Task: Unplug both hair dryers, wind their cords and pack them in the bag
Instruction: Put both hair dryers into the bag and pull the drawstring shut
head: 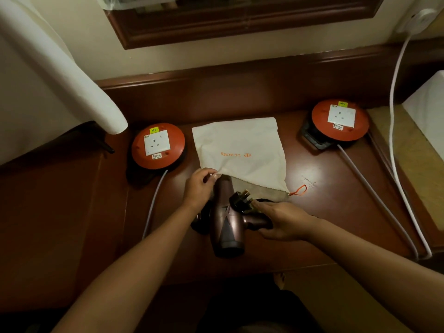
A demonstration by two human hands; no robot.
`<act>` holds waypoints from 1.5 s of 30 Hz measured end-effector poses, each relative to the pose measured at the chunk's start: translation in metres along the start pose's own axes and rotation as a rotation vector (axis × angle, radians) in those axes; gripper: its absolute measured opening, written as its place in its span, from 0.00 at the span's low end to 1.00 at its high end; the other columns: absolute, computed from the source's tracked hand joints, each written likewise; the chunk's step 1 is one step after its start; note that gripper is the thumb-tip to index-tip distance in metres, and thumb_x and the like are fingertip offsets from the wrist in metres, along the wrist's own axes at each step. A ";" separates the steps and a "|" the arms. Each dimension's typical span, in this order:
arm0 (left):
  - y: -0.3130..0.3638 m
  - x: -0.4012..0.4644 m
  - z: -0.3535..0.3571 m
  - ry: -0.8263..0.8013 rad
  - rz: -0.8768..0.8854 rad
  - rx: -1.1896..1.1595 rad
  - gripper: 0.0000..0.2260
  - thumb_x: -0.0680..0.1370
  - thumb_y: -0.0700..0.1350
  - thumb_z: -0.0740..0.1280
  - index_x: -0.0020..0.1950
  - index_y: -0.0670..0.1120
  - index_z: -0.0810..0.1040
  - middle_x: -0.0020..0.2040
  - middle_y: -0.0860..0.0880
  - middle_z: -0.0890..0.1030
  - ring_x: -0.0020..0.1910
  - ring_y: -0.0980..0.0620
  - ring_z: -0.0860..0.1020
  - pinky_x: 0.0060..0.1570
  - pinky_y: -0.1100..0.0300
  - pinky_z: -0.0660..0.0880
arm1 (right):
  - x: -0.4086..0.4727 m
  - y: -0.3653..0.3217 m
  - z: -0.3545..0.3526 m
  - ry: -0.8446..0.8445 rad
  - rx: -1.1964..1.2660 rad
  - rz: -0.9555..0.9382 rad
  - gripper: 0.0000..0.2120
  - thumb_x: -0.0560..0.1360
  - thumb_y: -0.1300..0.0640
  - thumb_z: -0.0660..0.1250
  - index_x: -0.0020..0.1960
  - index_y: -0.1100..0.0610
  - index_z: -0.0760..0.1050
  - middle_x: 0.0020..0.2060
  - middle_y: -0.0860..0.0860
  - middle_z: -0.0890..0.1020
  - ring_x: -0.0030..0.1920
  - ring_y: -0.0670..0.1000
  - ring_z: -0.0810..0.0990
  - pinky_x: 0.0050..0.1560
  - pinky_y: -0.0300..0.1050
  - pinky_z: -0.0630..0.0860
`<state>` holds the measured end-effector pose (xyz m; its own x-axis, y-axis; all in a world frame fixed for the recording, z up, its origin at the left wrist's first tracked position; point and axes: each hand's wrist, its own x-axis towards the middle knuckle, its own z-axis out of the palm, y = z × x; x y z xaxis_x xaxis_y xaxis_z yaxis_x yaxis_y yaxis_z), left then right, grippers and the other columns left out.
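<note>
Seen from the head camera: a dark wooden tabletop [336,212] against a cream wall, with a cream drawstring bag [240,147] lying flat at mid-tabletop, orange lettering up, mouth turned toward the near edge. Left hand [199,186] pinching the bag's upper hem and lifting it, fingers curled on the cloth. Right hand [281,221] wrapped around the handle of a bronze hair dryer [225,219], nozzle end just inside the bag's mouth, rear end pointing at the near edge. Black plug [241,200] lying on top of the dryer body, pins up, beside the right fingers. Orange drawstring loop [299,190] trailing from the bag's right corner.

Flanking the bag, two orange cord reels with white sockets, nothing plugged in: left reel [158,146] near the left edge, right reel [340,120] toward the far right corner. Grey cable [153,205] running from the left reel toward the near edge. White cable [394,121] hanging from a wall adapter along the right edge. White cloth [60,68] draped at far left.
</note>
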<state>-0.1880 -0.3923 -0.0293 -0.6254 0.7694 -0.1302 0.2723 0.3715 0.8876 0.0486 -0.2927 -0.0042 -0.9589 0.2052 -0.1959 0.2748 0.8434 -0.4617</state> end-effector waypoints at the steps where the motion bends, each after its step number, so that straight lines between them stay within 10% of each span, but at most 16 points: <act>1: -0.001 -0.001 -0.001 0.002 -0.010 -0.030 0.03 0.78 0.42 0.67 0.48 0.48 0.81 0.49 0.48 0.80 0.49 0.53 0.78 0.49 0.63 0.75 | 0.005 -0.001 0.000 -0.001 -0.002 0.010 0.32 0.73 0.47 0.65 0.74 0.53 0.59 0.57 0.52 0.78 0.47 0.54 0.79 0.40 0.45 0.73; 7: -0.007 -0.003 -0.011 0.012 -0.037 -0.117 0.05 0.77 0.46 0.68 0.50 0.47 0.82 0.49 0.47 0.82 0.50 0.49 0.81 0.52 0.50 0.79 | 0.035 -0.006 0.001 -0.001 0.041 0.113 0.31 0.72 0.49 0.67 0.72 0.54 0.62 0.52 0.54 0.80 0.47 0.55 0.78 0.40 0.47 0.74; 23: 0.016 0.011 0.013 0.045 0.042 -0.089 0.03 0.78 0.42 0.68 0.48 0.49 0.81 0.46 0.50 0.82 0.46 0.55 0.79 0.46 0.67 0.74 | 0.077 0.063 0.003 0.210 0.160 0.485 0.29 0.68 0.48 0.67 0.65 0.57 0.67 0.52 0.58 0.80 0.50 0.60 0.79 0.44 0.50 0.77; 34: 0.047 0.029 0.049 0.091 0.019 -0.036 0.07 0.78 0.39 0.65 0.41 0.48 0.74 0.35 0.56 0.75 0.33 0.62 0.72 0.34 0.68 0.69 | 0.105 0.093 0.008 0.136 0.121 0.549 0.39 0.74 0.50 0.66 0.76 0.61 0.50 0.58 0.61 0.77 0.55 0.62 0.78 0.49 0.53 0.77; 45: 0.000 0.021 0.042 -0.022 -0.090 0.253 0.08 0.73 0.36 0.66 0.40 0.47 0.71 0.39 0.51 0.75 0.38 0.53 0.72 0.38 0.60 0.68 | 0.067 0.099 0.020 0.238 0.152 0.577 0.18 0.75 0.55 0.67 0.60 0.64 0.73 0.55 0.61 0.79 0.56 0.60 0.77 0.56 0.51 0.73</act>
<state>-0.1702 -0.3542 -0.0506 -0.6397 0.7377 -0.2159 0.3918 0.5547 0.7341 0.0126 -0.2051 -0.0804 -0.6381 0.7247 -0.2601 0.7416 0.4877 -0.4606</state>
